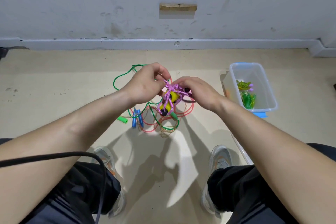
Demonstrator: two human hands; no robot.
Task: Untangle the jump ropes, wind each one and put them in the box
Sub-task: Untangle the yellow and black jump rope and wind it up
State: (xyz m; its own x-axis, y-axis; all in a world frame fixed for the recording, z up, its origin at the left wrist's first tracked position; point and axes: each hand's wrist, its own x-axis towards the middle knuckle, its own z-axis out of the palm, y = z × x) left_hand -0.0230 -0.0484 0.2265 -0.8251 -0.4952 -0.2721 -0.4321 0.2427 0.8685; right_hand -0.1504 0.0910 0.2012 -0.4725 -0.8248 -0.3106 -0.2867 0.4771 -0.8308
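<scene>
A purple braided jump rope is wound around its yellow handles and held above the floor. My left hand pinches a strand of the purple rope at the top of the bundle. My right hand grips the bundle's right side. On the floor below lies a tangle of ropes: a green one, a red one and a pale one with blue handles. The clear plastic box stands to the right with wound green ropes inside.
A green handle lies left of the blue ones. My two shoes flank the floor in front of me. A black cable crosses my left forearm. The wall and its grey skirting close the far side.
</scene>
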